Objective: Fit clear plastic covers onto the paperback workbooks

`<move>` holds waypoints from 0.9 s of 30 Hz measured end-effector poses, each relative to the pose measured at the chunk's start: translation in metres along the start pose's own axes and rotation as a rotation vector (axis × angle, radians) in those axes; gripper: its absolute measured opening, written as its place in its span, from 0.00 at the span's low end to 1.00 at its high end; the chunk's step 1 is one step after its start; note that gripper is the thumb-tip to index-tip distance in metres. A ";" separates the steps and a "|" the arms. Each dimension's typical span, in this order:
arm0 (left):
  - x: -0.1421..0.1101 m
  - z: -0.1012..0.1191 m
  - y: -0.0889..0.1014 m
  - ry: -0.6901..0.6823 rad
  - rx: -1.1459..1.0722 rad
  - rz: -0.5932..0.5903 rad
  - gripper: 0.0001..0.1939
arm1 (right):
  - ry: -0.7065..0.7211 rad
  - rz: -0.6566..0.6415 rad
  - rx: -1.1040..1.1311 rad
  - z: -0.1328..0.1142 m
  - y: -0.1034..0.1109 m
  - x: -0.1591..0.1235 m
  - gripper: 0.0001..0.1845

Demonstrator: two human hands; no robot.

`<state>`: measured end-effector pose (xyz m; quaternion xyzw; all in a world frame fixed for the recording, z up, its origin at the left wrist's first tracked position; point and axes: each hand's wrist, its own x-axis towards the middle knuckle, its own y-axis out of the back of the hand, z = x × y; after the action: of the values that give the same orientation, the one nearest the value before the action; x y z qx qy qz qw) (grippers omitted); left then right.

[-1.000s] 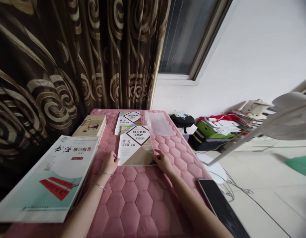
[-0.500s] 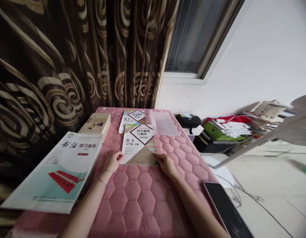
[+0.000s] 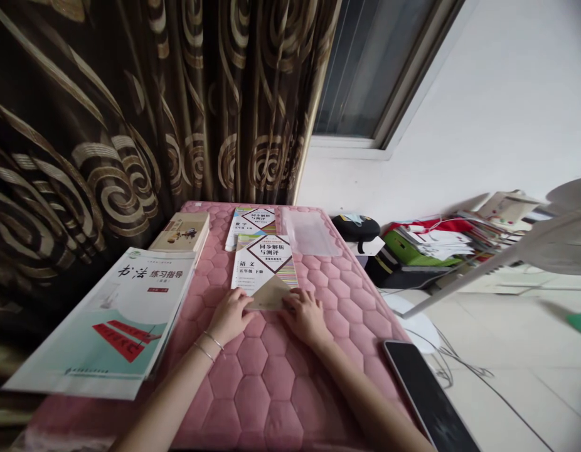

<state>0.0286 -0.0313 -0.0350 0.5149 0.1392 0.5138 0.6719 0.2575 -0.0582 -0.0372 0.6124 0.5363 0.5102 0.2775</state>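
Observation:
A workbook [image 3: 265, 263] with a white, brown and striped cover lies flat on the pink quilted tabletop. My left hand [image 3: 231, 316], with two thin bangles at the wrist, rests its fingers on the workbook's near left corner, the thumb apart by the near edge. On the near right corner lie the spread fingers of my right hand [image 3: 305, 314]. Both hands touch the cover from above and look open. Just beyond, a similar workbook [image 3: 253, 221] is partly covered by the nearer one. A translucent plastic sleeve [image 3: 313, 233] lies to its right.
At the left, a large calligraphy book [image 3: 106, 326] overlaps a thick tan book [image 3: 182, 233]. A dark phone [image 3: 426, 395] lies along the right edge of the pink table [image 3: 266, 389]. Beyond are a white lamp [image 3: 479, 276], cables and piled papers [image 3: 436, 242].
Both hands have moved inward over the workbook's near corners. Their fingers, earlier pinched at its side edges, now lie on the cover. The workbook stays in about the same place.

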 end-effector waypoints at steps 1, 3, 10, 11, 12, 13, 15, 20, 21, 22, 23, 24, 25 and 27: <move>0.001 0.003 -0.001 -0.001 0.009 -0.003 0.14 | 0.042 -0.006 0.012 -0.008 -0.002 -0.002 0.14; 0.002 0.007 -0.003 -0.005 0.035 -0.014 0.16 | 0.093 -0.017 0.032 -0.020 -0.007 -0.003 0.14; 0.006 0.002 -0.006 0.015 0.054 0.005 0.10 | 0.079 -0.010 0.070 -0.025 -0.017 0.003 0.10; 0.005 -0.001 -0.006 0.031 0.050 0.014 0.09 | 0.070 -0.008 0.074 -0.022 -0.015 0.003 0.09; 0.004 -0.006 -0.005 0.047 0.046 0.025 0.09 | 0.060 -0.006 0.074 -0.018 -0.013 0.002 0.08; 0.003 -0.010 -0.004 0.058 0.043 0.037 0.08 | 0.046 -0.004 0.073 -0.013 -0.010 0.001 0.08; -0.002 -0.021 0.000 0.071 0.042 0.064 0.08 | 0.016 -0.008 0.064 0.000 -0.004 -0.003 0.08; -0.018 -0.046 0.013 0.109 0.063 0.154 0.08 | -0.046 -0.033 0.050 0.031 0.008 -0.011 0.11; -0.021 -0.049 0.014 0.103 0.061 0.167 0.09 | -0.063 -0.042 0.056 0.036 0.009 -0.012 0.12; -0.023 -0.052 0.016 0.092 0.057 0.176 0.10 | -0.079 -0.054 0.064 0.039 0.011 -0.013 0.12; -0.025 -0.053 0.017 0.079 0.051 0.182 0.10 | -0.094 -0.064 0.075 0.042 0.012 -0.014 0.13; -0.026 -0.054 0.017 0.069 0.043 0.187 0.10 | -0.107 -0.074 0.085 0.044 0.013 -0.014 0.13; -0.027 -0.054 0.018 0.062 0.033 0.189 0.10 | -0.117 -0.083 0.092 0.045 0.014 -0.014 0.13; -0.027 -0.053 0.019 0.062 0.015 0.187 0.09 | -0.129 -0.095 0.096 0.046 0.016 -0.014 0.13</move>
<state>-0.0311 -0.0256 -0.0514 0.5145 0.1148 0.5890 0.6126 0.3071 -0.0664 -0.0430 0.6304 0.5696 0.4297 0.3056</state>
